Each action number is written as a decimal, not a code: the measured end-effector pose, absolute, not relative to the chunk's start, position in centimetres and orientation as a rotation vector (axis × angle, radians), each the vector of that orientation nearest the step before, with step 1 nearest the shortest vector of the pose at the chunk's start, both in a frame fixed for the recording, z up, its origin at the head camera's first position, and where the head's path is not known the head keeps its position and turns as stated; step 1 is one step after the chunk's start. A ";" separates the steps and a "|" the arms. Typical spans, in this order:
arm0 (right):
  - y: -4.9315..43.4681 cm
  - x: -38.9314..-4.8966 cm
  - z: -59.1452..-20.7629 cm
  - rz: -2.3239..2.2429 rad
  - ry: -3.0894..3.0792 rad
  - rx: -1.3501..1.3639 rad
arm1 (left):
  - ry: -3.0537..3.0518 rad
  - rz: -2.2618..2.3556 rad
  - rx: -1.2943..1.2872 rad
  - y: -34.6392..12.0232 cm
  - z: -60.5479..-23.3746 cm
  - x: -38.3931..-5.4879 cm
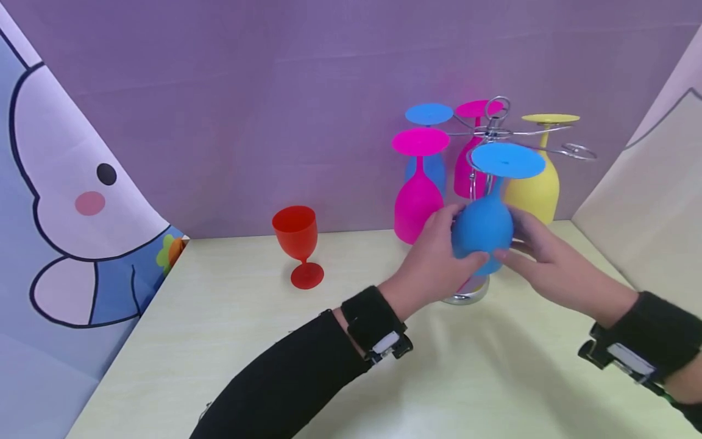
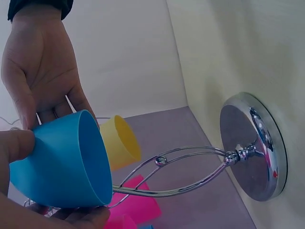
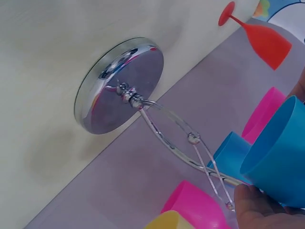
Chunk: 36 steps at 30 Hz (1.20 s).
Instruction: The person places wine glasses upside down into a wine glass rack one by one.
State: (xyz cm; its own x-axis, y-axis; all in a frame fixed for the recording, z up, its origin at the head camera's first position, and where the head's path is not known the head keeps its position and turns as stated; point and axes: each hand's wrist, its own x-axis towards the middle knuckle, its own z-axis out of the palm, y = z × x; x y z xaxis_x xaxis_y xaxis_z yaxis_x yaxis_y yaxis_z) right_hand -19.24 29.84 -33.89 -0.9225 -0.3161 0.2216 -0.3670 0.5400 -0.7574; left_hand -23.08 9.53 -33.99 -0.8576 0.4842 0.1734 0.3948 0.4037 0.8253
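Both of my hands are on a blue plastic goblet turned upside down, its foot up by the rack's top. My left hand grips the bowl from the left, thumb in front and fingers behind. From the other side my right hand holds it, thumb tip near the rim and fingers behind the bowl. The left wrist view shows the bowl's rim beside the curved metal wires of the chrome glass rack. Hanging upside down from the rack are two pink goblets, another blue goblet and a yellow goblet.
A red goblet stands upright on the pale table, left of the rack. The rack's round chrome base rests on the table. Behind is a purple backdrop; a cartoon-printed panel borders the left.
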 end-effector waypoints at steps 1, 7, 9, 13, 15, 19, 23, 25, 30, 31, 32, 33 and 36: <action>29.9 -19.3 -34.0 1.357 -2.704 0.607 | 2.560 1.454 0.796 9.6 -34.0 -23.1; 30.0 -19.5 -34.5 1.381 -2.685 0.628 | 2.593 1.405 0.794 9.3 -34.3 -23.0; 30.0 -19.5 -34.7 1.374 -2.686 0.618 | 2.605 1.382 0.797 9.0 -34.3 -22.9; 29.8 -19.3 -34.9 1.429 -2.666 0.531 | 2.592 1.400 0.808 8.2 -34.2 -22.4; 29.8 -19.2 -35.0 1.490 -2.631 0.459 | 2.565 1.443 0.806 7.6 -34.2 -22.1; 29.8 -18.6 -35.2 1.593 -2.513 0.332 | 2.524 1.523 0.793 6.4 -34.3 -21.7; 29.8 -17.6 -35.5 1.652 -2.350 0.305 | 2.533 1.574 0.779 4.9 -34.4 -21.3; 29.5 -17.2 -35.7 1.703 -2.251 0.318 | 2.537 1.611 0.768 3.9 -34.5 -21.1; 28.0 -16.9 -36.4 1.720 -2.098 0.325 | 2.518 1.730 0.793 1.5 -34.4 -20.6; 27.7 -16.8 -36.5 1.680 -2.093 0.310 | 2.516 1.752 0.810 1.0 -34.4 -20.5; 27.4 -16.7 -36.6 1.648 -2.077 0.299 | 2.513 1.769 0.817 0.6 -34.4 -20.4; 27.2 -16.6 -36.7 1.635 -2.047 0.291 | 2.510 1.786 0.817 0.1 -34.5 -20.2; 26.5 -16.0 -36.8 1.687 -1.884 0.312 | 2.522 1.818 0.802 -1.2 -34.8 -19.8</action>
State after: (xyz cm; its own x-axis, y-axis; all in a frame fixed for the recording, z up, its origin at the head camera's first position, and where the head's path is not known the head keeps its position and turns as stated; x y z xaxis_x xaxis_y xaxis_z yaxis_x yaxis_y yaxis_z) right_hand -16.02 26.46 -36.85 -0.8014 0.2046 0.5621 -0.5361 0.1711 -0.8266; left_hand -19.84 -1.22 -34.76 -0.8731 0.3528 0.3365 0.4308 0.2353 0.8712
